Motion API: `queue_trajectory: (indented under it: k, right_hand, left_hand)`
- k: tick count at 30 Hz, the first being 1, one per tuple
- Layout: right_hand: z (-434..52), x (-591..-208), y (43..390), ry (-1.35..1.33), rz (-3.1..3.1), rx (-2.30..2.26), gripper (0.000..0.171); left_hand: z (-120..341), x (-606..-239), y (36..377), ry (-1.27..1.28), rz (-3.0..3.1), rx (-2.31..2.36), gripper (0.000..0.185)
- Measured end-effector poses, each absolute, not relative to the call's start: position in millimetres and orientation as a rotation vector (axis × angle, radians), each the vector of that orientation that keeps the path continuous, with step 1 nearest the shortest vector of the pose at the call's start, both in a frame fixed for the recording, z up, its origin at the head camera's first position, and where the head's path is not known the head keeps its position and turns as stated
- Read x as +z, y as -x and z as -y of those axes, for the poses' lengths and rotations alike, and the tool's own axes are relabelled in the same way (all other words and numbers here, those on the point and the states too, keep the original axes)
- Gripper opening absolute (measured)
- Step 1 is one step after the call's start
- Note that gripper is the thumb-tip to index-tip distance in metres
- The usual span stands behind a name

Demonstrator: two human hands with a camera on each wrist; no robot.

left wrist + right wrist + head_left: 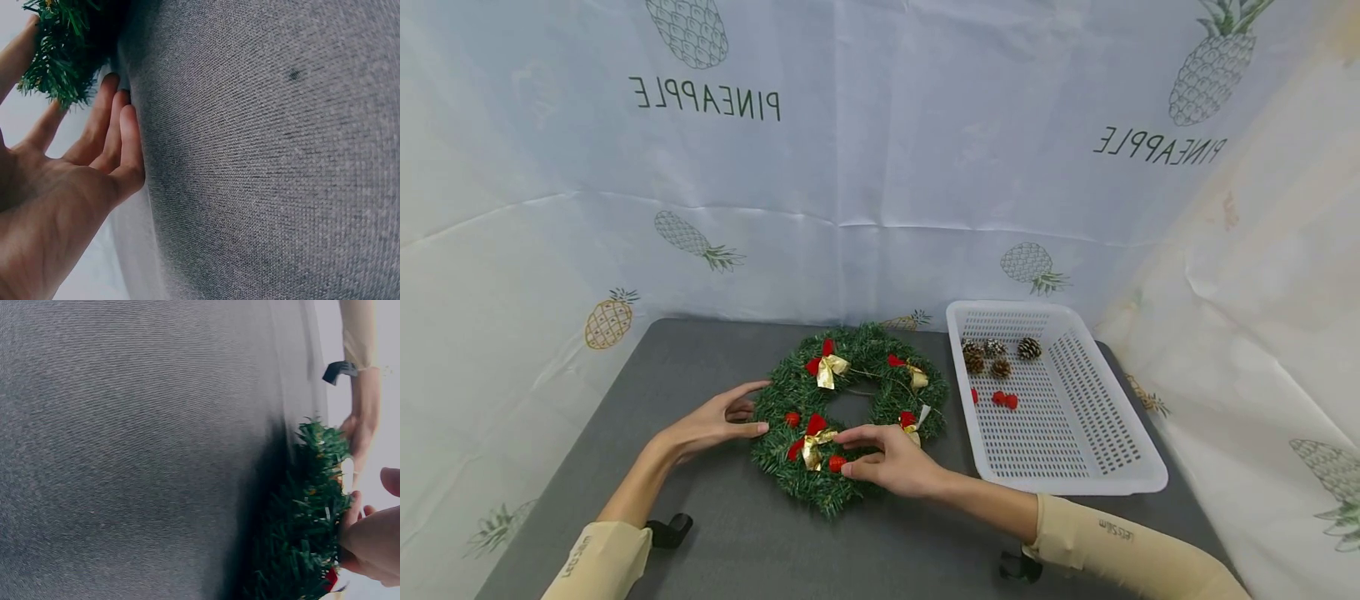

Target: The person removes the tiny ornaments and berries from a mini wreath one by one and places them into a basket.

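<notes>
Fingers hide part of the wreath and a red berry.

Both forearms reach forward in beige sleeves. The left hand lies with fingers nearly straight against the wreath's left edge; the right hand rests on its near side, fingers curled, index extended.

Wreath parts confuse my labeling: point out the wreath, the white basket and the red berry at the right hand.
wreath (880,343), head view, top greenery.
white basket (1075,486), head view, near rim.
red berry (837,463), head view, its middle.
</notes>
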State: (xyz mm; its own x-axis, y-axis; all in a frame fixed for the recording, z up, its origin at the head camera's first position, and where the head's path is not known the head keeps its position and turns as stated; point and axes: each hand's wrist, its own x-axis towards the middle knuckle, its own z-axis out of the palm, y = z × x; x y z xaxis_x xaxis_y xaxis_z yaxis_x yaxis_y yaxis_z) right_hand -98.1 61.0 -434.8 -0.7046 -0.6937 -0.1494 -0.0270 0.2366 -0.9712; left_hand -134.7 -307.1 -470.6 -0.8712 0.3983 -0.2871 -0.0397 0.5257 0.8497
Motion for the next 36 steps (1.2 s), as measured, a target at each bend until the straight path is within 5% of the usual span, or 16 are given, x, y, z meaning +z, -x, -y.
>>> queue_trajectory:
  k: [36]
  right_hand:
    - [-41.4,-468.1,90.0,0.858,-2.414,-1.361,0.025]
  left_hand:
    - [306.3,-470.7,134.4,-0.287,-2.325,1.306,0.086]
